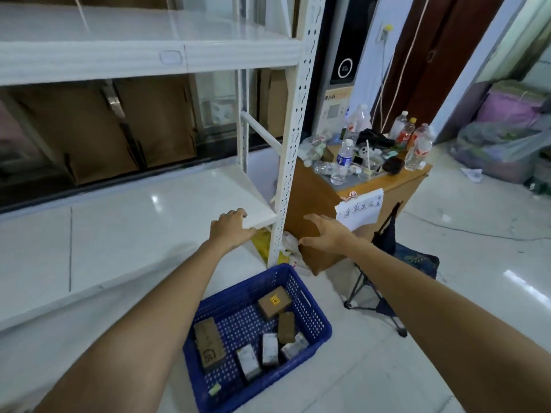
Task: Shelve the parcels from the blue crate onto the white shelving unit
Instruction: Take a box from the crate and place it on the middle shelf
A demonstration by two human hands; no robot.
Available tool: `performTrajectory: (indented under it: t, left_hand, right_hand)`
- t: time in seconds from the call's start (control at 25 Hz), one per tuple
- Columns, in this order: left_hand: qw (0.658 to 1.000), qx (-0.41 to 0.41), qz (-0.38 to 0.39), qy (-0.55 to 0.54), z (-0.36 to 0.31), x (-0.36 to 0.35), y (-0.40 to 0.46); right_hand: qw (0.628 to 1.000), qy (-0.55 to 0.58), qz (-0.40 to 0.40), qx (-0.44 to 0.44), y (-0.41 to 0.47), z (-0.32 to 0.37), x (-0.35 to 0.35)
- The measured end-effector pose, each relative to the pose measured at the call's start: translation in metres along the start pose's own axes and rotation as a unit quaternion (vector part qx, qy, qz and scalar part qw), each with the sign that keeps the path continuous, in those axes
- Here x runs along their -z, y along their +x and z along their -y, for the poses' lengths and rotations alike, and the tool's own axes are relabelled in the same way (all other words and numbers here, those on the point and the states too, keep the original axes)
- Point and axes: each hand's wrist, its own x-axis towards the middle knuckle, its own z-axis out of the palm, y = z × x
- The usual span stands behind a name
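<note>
Above the blue perforated plastic crate [256, 332] of small cardboard parcels [274, 302], nothing is held: the left hand [231, 228] is rested on the white metal shelving unit [179, 204], and the right hand [326, 232] is spread.

The blue crate [310, 315], perforated plastic, sits on the floor at about five o'clock, just off the foot of the white shelving unit [293, 138], which fills the view from nine to twelve o'clock with bare glossy boards. Six parcels lie loose inside the crate: a long brown box [208, 342] against its nine-o'clock wall, a squarish brown box with a yellow label [274, 302] toward twelve, a small brown one [286, 327] just below it, and three white-wrapped packets [269, 348] toward five.
</note>
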Motion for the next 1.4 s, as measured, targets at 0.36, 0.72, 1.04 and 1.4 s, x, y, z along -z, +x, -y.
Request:
performTrajectory:
  t: [0.36, 0.72, 1.04, 1.4]
  left_hand:
    - [0.975, 0.206, 0.021, -0.086, 0.047, -0.092, -0.045]
    - [0.933, 0.335, 0.029, -0.127, 0.170, -0.225, -0.058]
    - [0.909, 0.398, 0.038, -0.116, 0.337, -0.478, -0.006]
    - [0.894, 0.444, 0.011, -0.052, 0.409, -0.672, 0.062]
  right_hand:
    - [0.986, -0.006, 0.126, 0.105, 0.092, -0.018, -0.061]
    - [0.971, 0.001, 0.198, 0.131, 0.164, -0.009, -0.238]
    - [0.959, -0.024, 0.239, 0.148, 0.279, -0.045, -0.523]
    - [0.951, -0.002, 0.235, 0.201, 0.362, -0.080, -0.738]
